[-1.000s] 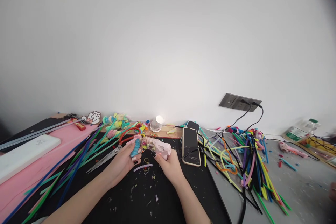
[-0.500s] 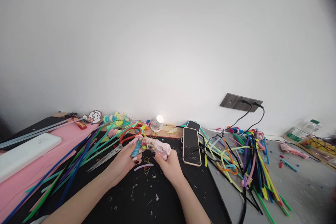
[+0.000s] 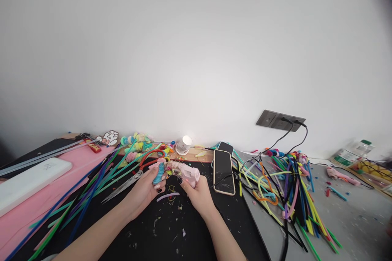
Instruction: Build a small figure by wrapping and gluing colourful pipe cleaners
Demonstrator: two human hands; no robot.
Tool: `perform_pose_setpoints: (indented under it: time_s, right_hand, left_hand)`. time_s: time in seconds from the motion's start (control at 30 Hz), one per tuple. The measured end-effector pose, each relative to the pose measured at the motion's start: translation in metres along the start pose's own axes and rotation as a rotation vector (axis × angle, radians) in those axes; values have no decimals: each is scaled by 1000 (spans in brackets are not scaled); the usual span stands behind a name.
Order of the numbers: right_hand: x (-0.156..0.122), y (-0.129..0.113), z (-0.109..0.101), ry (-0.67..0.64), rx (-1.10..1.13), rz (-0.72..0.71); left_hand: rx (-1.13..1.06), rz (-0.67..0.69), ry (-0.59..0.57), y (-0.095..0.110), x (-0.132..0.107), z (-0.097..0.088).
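Between the fingers of my left hand (image 3: 150, 183) is a blue coil of wound pipe cleaner (image 3: 158, 173), with a bit of pink beside it. My right hand (image 3: 197, 191) is closed around a pale pink hot glue gun (image 3: 189, 172). Its front end, crusted with coloured fuzz, points left at the coil; whether the two touch I cannot tell. Orange-handled scissors (image 3: 128, 183) lie open-ended behind my left wrist. Below the hands, a short lilac pipe cleaner piece (image 3: 167, 196) rests on the black mat (image 3: 159, 236) among scraps.
A white paper cup (image 3: 184, 145) stands by the wall. Two phones, the nearer one (image 3: 223, 171) in a pale case, lie right of my hands. Bundled pipe cleaners (image 3: 301, 200) and black cables spread farther right. Long loose pipe cleaners (image 3: 88, 195) and a white case (image 3: 33, 183) occupy the left.
Both hands stay almost in place, still holding the blue coil and the glue gun. The view has shifted very slightly.
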State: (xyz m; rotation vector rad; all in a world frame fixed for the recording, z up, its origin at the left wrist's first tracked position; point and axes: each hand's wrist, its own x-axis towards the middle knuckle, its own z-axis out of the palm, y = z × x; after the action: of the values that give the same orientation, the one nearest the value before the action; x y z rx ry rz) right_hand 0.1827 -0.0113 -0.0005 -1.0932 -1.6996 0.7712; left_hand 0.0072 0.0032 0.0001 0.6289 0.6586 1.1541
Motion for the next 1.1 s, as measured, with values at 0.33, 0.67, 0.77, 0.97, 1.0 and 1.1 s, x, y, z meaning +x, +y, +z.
perform_pose_setpoints:
  time_s: [0.33, 0.67, 0.77, 0.97, 1.0, 1.1]
  right_hand:
    - [0, -3, -1, 0, -3, -10]
    - [0, -3, -1, 15, -24, 11]
    - [0, -4, -1, 14, -26, 9]
    - [1, -6, -2, 12, -49, 13]
    - [1, -6, -2, 14, -51, 10]
    - [1, -7, -3, 17, -53, -6]
  left_hand:
    - [-3, 7, 4, 0, -2, 1]
    - [-6, -16, -1, 2, -3, 2]
    - [-3, -13, 0, 2, -3, 2]
    - [-5, -7, -17, 3, -2, 2]
    - [-8, -6, -21, 3, -3, 2]
    - [-8, -11, -22, 4, -3, 2]
